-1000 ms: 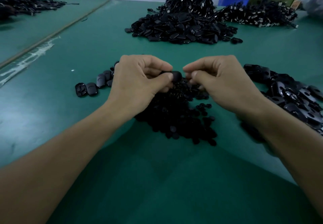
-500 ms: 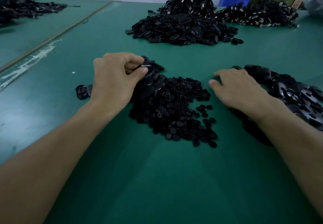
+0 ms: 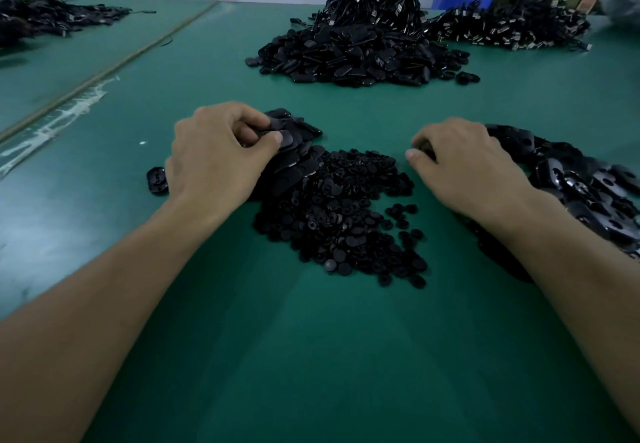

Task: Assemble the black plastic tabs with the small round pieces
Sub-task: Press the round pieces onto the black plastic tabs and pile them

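Observation:
A heap of small round black pieces [image 3: 343, 221] lies on the green table between my hands. Flat black plastic tabs [image 3: 298, 157] are stacked at its upper left. My left hand [image 3: 218, 152] sits on that stack, thumb and curled fingers pinching a black tab [image 3: 287, 134]. My right hand [image 3: 464, 162] rests at the left end of another pile of black tabs [image 3: 581, 186], fingers curled, with something small and dark under the fingertips; what it is stays unclear.
A single black tab [image 3: 157, 179] lies left of my left hand. A large heap of black tabs with cords [image 3: 360, 48] sits farther back, with another pile [image 3: 509, 27] at the back right and one [image 3: 52, 17] at the far left. Open green table [image 3: 311, 356] stretches toward me.
One second ago both hands met over the round pieces, pinching a part together. They have since parted: the left went to the tab stack, the right to the pile on the right.

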